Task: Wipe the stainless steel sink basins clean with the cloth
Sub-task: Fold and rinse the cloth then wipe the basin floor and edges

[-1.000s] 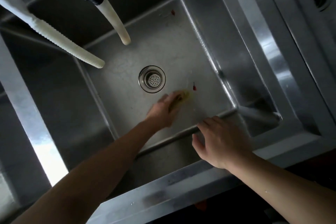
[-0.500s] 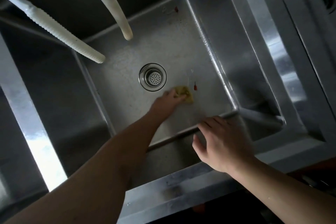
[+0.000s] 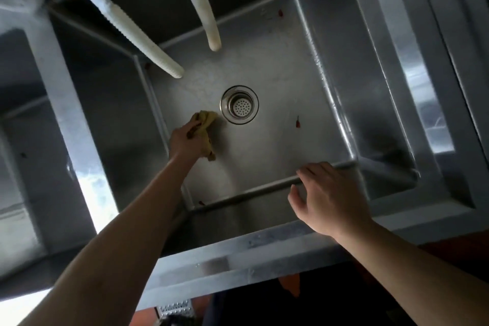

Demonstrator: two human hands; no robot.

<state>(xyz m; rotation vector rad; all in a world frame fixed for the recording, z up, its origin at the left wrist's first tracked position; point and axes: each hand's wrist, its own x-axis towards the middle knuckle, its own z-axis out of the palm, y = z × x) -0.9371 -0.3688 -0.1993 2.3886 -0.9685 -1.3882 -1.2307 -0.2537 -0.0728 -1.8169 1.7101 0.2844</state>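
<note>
Far left of the frame, a neighbouring basin (image 3: 23, 119) sits in shadow beside a bright steel divider (image 3: 66, 103). Moving in, a ribbed white hose (image 3: 140, 34) slants down from the upper left, its end hanging over the main basin (image 3: 277, 66). Lower down, the left hand (image 3: 185, 140) is deep in that basin, fingers curled tight around the yellow cloth (image 3: 205, 127), which is bunched against the basin floor just left of the drain strainer (image 3: 239, 104). A smooth white spout (image 3: 209, 24) hangs above centre. A small red speck (image 3: 298, 123) lies right of the drain. Lower right, the right hand (image 3: 330, 198) rests on the basin's near rim (image 3: 264, 243), fingers loosely spread, holding nothing. Far right, another steel ledge (image 3: 412, 66) catches the light.
</note>
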